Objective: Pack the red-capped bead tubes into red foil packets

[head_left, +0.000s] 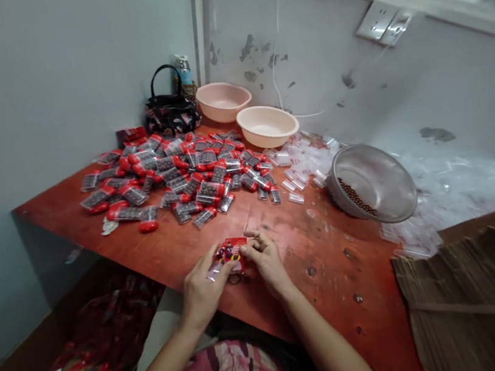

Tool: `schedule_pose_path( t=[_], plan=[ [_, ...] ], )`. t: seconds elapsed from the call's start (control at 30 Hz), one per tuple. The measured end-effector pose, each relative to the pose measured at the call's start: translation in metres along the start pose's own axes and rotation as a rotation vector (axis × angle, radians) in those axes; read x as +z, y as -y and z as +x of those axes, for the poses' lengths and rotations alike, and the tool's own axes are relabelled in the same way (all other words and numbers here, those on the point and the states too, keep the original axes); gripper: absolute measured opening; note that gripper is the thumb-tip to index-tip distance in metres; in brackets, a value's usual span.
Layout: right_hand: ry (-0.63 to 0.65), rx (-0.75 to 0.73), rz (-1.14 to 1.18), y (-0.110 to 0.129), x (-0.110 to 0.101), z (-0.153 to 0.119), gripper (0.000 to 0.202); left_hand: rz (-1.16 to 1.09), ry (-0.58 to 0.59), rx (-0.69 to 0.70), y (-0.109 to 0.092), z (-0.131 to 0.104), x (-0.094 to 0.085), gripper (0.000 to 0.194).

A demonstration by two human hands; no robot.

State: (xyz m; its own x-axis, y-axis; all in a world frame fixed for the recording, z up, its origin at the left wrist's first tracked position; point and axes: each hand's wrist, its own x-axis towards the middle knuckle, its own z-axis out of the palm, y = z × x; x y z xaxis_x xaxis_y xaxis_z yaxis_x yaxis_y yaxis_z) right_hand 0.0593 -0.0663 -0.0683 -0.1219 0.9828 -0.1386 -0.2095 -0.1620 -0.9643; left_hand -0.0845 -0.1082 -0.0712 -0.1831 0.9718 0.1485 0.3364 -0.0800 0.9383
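Observation:
At the table's near edge, a small red printed card (pixel 236 243) with dark and yellow figures on it is held between both hands. My left hand (pixel 201 287) grips it from the left, thumb across its front, and a bit of clear plastic (pixel 214 271) shows by those fingers. On the other side, my right hand (pixel 265 261) pinches the card's right edge with thumb and fingers. Beyond the hands lies a heap of clear packs with red ends (pixel 176 171), dark round pieces inside them. The card's underside is hidden.
A grey translucent bowl (pixel 390 184) with brown beads (pixel 354 195) stands right, among clear plastic sleeves (pixel 464 186). Two basins, pink (pixel 224 103) and cream (pixel 267 127), and a black handbag (pixel 170 113) sit behind. Stacked brown cardboard (pixel 480 300) lies right; red packs (pixel 106 328) fill a box below left.

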Motion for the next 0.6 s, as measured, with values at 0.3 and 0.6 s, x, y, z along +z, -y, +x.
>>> schedule_pose_path(
  t=[0.3, 0.6],
  plan=[
    [-0.037, -0.148, -0.794, 0.035, -0.024, 0.048, 0.024, -0.566, 0.199, -0.501, -0.005, 0.003, 0.001, 0.022],
    [-0.226, -0.074, -1.830, 0.042, -0.090, 0.140, 0.064, -0.579, 0.114, -0.504, -0.008, -0.031, 0.019, 0.035]
  ],
)
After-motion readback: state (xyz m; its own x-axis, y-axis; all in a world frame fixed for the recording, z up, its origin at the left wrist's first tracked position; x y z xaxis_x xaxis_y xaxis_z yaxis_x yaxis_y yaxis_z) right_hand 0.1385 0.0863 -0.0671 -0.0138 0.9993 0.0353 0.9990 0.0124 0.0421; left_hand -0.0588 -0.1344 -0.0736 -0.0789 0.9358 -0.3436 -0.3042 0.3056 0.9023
